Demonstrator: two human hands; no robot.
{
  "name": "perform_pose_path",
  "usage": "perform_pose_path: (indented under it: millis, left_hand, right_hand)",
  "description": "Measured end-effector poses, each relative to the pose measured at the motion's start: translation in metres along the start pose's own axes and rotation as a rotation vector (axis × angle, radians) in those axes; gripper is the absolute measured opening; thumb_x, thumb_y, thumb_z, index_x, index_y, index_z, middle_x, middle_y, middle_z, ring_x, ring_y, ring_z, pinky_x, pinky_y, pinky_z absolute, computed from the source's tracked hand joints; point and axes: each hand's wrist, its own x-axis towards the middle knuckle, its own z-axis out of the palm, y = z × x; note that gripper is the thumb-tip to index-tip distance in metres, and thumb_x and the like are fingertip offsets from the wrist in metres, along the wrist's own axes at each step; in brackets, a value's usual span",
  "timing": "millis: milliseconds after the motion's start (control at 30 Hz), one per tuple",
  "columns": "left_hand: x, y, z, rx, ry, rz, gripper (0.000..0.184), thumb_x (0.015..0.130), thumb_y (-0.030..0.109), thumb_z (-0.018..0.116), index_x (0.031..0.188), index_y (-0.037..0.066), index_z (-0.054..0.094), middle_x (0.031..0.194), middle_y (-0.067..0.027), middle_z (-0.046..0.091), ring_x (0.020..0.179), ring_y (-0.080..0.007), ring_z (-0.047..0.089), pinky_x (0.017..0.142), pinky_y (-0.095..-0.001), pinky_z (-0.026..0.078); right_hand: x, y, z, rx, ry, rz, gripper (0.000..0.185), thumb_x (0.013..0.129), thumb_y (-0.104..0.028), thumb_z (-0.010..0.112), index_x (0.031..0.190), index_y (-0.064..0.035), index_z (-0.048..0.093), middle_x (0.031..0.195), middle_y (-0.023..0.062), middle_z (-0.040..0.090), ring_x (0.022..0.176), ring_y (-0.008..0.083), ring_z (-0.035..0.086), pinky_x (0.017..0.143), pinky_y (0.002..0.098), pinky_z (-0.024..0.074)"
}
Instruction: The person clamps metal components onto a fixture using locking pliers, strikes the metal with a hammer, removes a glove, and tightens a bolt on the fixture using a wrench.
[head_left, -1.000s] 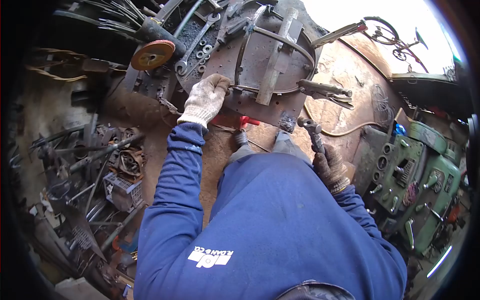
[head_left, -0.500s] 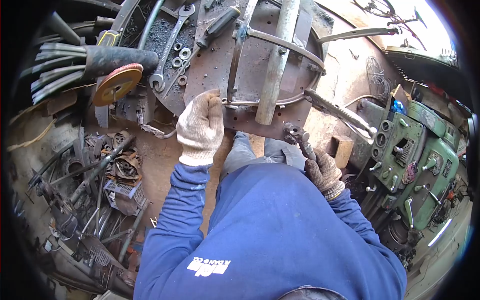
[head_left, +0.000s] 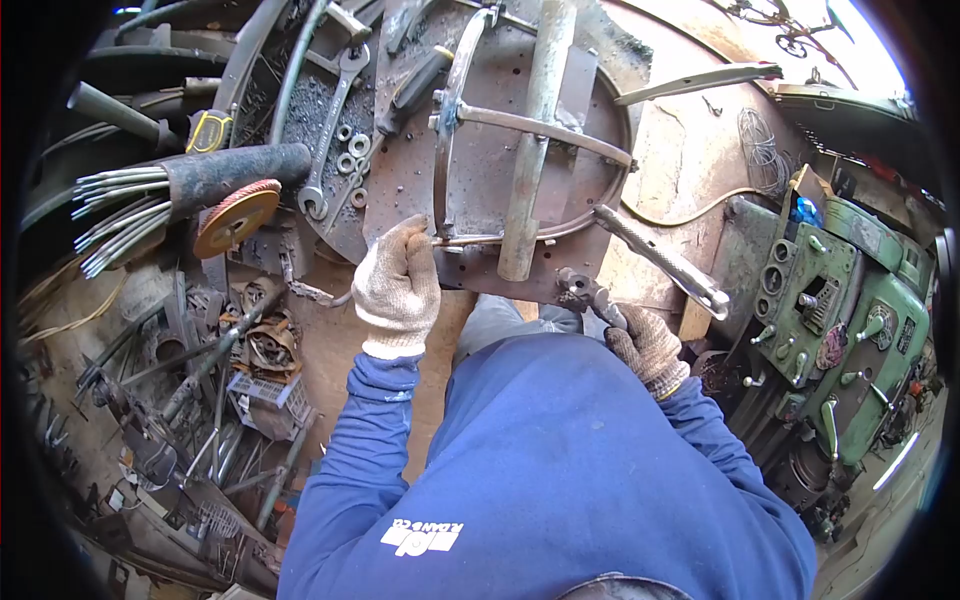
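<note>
A round metal frame (head_left: 545, 128) with curved bars lies on the steel plate (head_left: 400, 190), and a thick pipe (head_left: 525, 190) crosses it. My gloved left hand (head_left: 400, 285) is closed at the plate's near left, its fingertips at the end of a thin rod (head_left: 465, 240) by the frame's near rim. What it pinches is too small to make out. My gloved right hand (head_left: 645, 350) is wrapped round the handle of a hammer (head_left: 590, 295), whose head is at the plate's near right edge. Locking pliers (head_left: 665, 262) grip the frame's near right rim.
On the left are a wrench (head_left: 335, 130), several nuts (head_left: 352, 162), a screwdriver (head_left: 415, 90), a grinding disc (head_left: 237, 218) and a tube of rods (head_left: 190, 190). Scrap metal (head_left: 260, 350) fills the lower left. A green machine (head_left: 840, 320) stands at right, with a cable (head_left: 690, 215) on the floor.
The camera view has shifted, bringing the bench lower and nearer. The hammer and my right hand have come closer to the plate's edge. My left hand stays by the near rim.
</note>
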Motion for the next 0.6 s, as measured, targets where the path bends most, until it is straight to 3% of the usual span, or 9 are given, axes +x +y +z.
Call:
perform_pose_path:
  millis: [167,233,367,500,533,600]
  left_hand:
    - [-0.001,-0.002,0.002,0.007,0.035,0.056,0.022,0.1,0.021,0.063,0.107,0.002,0.072,0.094,-0.0178,0.075,0.082,-0.0327,0.074,0.075,-0.0379,0.058]
    - [-0.002,-0.003,0.002,0.039,0.016,0.065,0.024,0.105,0.022,0.058,0.112,0.002,0.07,0.09,-0.0118,0.073,0.081,-0.0221,0.071,0.076,-0.0344,0.055]
    - [-0.003,-0.003,0.002,0.009,0.054,0.038,0.025,0.101,0.025,0.062,0.108,0.003,0.072,0.093,-0.0173,0.074,0.083,-0.0312,0.074,0.077,-0.0376,0.057]
    - [-0.005,-0.013,0.004,0.001,0.052,-0.026,0.028,0.1,0.028,0.065,0.111,0.003,0.071,0.1,-0.015,0.074,0.086,-0.0265,0.072,0.079,-0.0364,0.057]
    - [-0.005,-0.01,0.004,0.068,0.121,0.023,0.03,0.099,0.03,0.067,0.113,0.003,0.07,0.103,-0.0148,0.073,0.085,-0.0263,0.071,0.078,-0.0365,0.057]
    - [-0.007,0.003,0.005,0.169,0.251,0.083,0.037,0.097,0.033,0.071,0.117,0.003,0.068,0.11,-0.0148,0.07,0.088,-0.0268,0.068,0.08,-0.0384,0.057]
  right_hand:
    - [-0.015,0.0,0.009,-0.004,0.114,-0.007,0.037,0.095,-0.028,0.065,0.123,-0.0045,0.066,0.104,0.0241,0.071,0.098,0.0416,0.069,0.084,0.0475,0.0532]
    - [-0.021,0.003,0.01,-0.023,0.095,0.044,0.038,0.096,-0.03,0.064,0.124,-0.0042,0.065,0.105,0.0245,0.071,0.098,0.0413,0.069,0.085,0.0471,0.0534]
    - [-0.031,0.047,0.012,0.01,0.168,-0.021,0.038,0.098,-0.034,0.061,0.122,-0.0048,0.065,0.106,0.0248,0.07,0.099,0.0419,0.068,0.085,0.0477,0.0528]
    - [-0.018,0.094,-0.003,0.144,0.196,0.001,0.038,0.099,-0.037,0.06,0.119,-0.0047,0.064,0.098,0.0227,0.069,0.091,0.0395,0.068,0.08,0.0475,0.052]
    - [-0.012,0.099,-0.014,0.153,0.193,0.023,0.036,0.099,-0.037,0.061,0.113,-0.0048,0.065,0.087,0.0186,0.068,0.081,0.0366,0.067,0.073,0.0471,0.0513]
    - [0.005,0.122,-0.037,0.18,0.182,0.011,0.035,0.098,-0.037,0.061,0.111,-0.0049,0.065,0.082,0.0167,0.067,0.075,0.0345,0.066,0.069,0.0464,0.0509]
